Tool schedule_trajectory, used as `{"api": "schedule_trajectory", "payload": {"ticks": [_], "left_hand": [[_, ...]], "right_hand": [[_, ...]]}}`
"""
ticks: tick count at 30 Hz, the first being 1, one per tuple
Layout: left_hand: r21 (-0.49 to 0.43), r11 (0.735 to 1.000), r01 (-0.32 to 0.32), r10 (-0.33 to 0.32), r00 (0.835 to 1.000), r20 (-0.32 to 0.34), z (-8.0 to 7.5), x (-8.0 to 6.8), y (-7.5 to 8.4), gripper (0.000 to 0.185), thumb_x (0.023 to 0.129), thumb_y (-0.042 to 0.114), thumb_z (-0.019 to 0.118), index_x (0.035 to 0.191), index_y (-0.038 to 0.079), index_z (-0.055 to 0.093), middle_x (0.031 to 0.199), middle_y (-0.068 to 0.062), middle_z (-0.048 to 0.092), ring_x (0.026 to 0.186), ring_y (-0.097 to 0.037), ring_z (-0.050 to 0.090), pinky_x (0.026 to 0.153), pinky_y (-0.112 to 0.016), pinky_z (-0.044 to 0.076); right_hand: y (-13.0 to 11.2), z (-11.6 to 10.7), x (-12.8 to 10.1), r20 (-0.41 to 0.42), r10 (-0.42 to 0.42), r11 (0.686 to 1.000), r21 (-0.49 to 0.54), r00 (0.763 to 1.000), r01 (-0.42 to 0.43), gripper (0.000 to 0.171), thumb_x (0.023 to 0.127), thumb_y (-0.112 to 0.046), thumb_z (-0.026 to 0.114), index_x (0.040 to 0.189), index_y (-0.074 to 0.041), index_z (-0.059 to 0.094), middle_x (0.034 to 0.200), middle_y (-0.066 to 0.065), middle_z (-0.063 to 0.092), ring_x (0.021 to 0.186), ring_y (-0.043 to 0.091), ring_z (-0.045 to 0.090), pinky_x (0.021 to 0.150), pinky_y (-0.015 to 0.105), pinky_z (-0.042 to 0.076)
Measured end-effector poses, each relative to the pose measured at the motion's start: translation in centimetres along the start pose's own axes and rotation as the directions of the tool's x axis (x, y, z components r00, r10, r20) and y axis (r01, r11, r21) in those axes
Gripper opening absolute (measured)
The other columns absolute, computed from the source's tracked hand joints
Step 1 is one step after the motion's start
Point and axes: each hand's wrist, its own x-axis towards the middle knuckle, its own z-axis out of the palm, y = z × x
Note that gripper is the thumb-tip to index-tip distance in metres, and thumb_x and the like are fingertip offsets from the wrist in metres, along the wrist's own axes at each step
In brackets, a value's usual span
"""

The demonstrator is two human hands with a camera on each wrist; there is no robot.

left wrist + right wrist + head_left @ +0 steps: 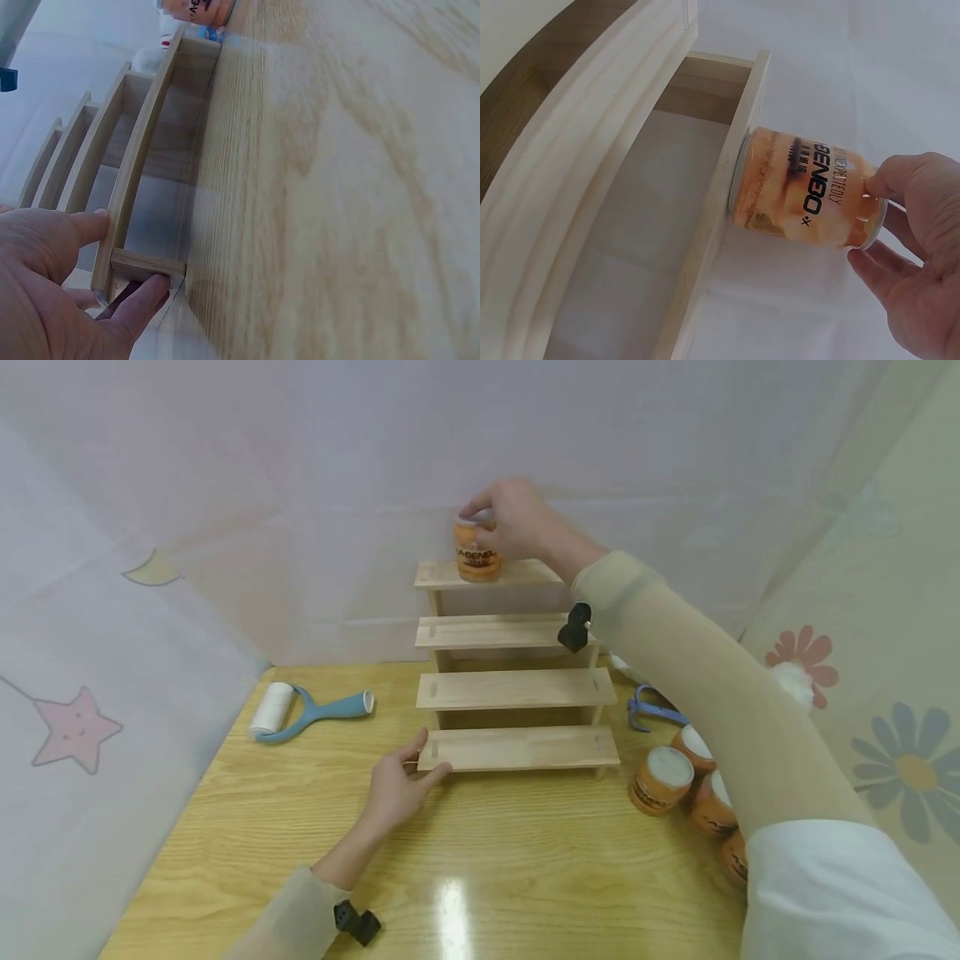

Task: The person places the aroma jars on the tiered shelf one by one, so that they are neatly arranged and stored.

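Gripping orange jar (477,557) on top shelf (442,574).

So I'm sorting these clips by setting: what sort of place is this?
Probably a staged recording booth, not a real home or shop: printed cloth curtains a wooden table holding just a small stepped shelf, orange jars and a lint roller.

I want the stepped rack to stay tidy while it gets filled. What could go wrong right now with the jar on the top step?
The orange jar stands on the narrow top step, which looks barely deeper than the jar, so it could tip off when the right hand lets go. The wooden rack seems light, and only the left hand steadies its bottom corner, so a nudge up top might rock it. The sleeve passes just over the other jars and could knock them.
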Motion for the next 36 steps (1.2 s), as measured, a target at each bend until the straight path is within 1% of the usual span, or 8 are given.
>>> {"api": "schedule_trajectory", "payload": {"ticks": [4,11,19,25,27,29,32,36], "left_hand": [[-0.003,1.000,0.000,0.000,1.000,0.000,0.0,-0.1,-0.1,0.077,0.097,0.032,0.081,0.160,0.006,0.045,0.166,-0.012,0.045,0.140,-0.039,0.059,0.111,-0.049,0.055],[-0.004,1.000,0.016,-0.016,1.000,-0.001,0.0,-0.3,-0.1,0.077,0.097,0.031,0.081,0.160,0.006,0.045,0.165,-0.013,0.047,0.139,-0.039,0.060,0.111,-0.049,0.055],[-0.007,1.000,0.013,-0.013,1.000,-0.006,-0.1,-0.3,-0.1,0.077,0.097,0.030,0.081,0.160,0.005,0.045,0.164,-0.015,0.048,0.138,-0.039,0.061,0.110,-0.049,0.055],[-0.013,1.000,0.002,-0.002,1.000,0.007,0.2,-0.1,-0.1,0.077,0.098,0.033,0.080,0.161,0.006,0.044,0.166,-0.014,0.046,0.137,-0.042,0.061,0.109,-0.050,0.056],[-0.016,1.000,-0.005,0.005,1.000,0.011,0.3,0.0,0.0,0.077,0.098,0.034,0.080,0.161,0.006,0.044,0.166,-0.014,0.045,0.138,-0.042,0.060,0.109,-0.051,0.056],[-0.017,1.000,-0.006,0.006,1.000,0.015,0.4,0.1,0.0,0.077,0.098,0.034,0.080,0.161,0.006,0.044,0.167,-0.014,0.044,0.141,-0.042,0.058,0.111,-0.051,0.054],[-0.014,1.000,0.004,-0.003,1.000,0.013,0.3,0.2,-0.1,0.078,0.098,0.034,0.080,0.161,0.007,0.044,0.167,-0.014,0.044,0.143,-0.041,0.055,0.111,-0.050,0.054],[-0.014,1.000,0.021,-0.020,1.000,0.014,0.2,0.3,-0.3,0.078,0.098,0.033,0.080,0.162,0.008,0.043,0.167,-0.014,0.044,0.140,-0.043,0.057,0.107,-0.050,0.057]], "right_hand": [[-0.1,0.6,0.1,-0.022,-0.015,1.000,-0.002,1.000,0.015,0.040,0.103,-0.017,0.056,0.140,-0.015,0.072,0.144,0.005,0.070,0.121,0.021,0.064,0.100,0.034,0.045],[-0.1,1.0,0.2,-0.045,-0.035,0.999,0.021,0.998,0.036,0.039,0.103,-0.014,0.057,0.140,-0.011,0.071,0.144,0.009,0.070,0.108,0.022,0.060,0.101,0.036,0.048],[-0.3,1.2,0.2,-0.057,-0.046,0.999,0.012,0.997,0.047,0.039,0.103,-0.012,0.057,0.139,-0.008,0.071,0.142,0.010,0.071,0.120,0.025,0.065,0.110,0.039,0.050],[0.3,0.5,-1.1,-0.052,-0.042,0.999,0.028,0.998,0.044,0.043,0.102,-0.014,0.054,0.142,-0.007,0.069,0.145,0.011,0.069,0.075,0.022,0.052,0.086,0.033,0.047],[0.5,-0.3,-2.1,-0.043,-0.039,0.999,0.030,0.998,0.041,0.045,0.102,-0.015,0.053,0.144,-0.007,0.067,0.148,0.011,0.066,0.083,0.023,0.059,0.091,0.034,0.049],[0.8,-1.3,-3.5,-0.044,-0.046,0.999,0.025,0.998,0.047,0.046,0.101,-0.014,0.053,0.145,-0.006,0.066,0.151,0.012,0.064,0.107,0.027,0.067,0.105,0.037,0.051],[1.1,-2.9,-5.9,-0.066,-0.067,0.998,0.001,0.996,0.067,0.044,0.102,-0.014,0.057,0.144,-0.004,0.066,0.153,0.014,0.063,0.146,0.032,0.054,0.124,0.047,0.042],[1.6,-4.9,-9.4,-0.102,-0.085,0.996,-0.045,0.991,0.080,0.041,0.102,-0.014,0.059,0.141,-0.005,0.068,0.149,0.015,0.065,0.137,0.039,0.060,0.115,0.054,0.049]]}}
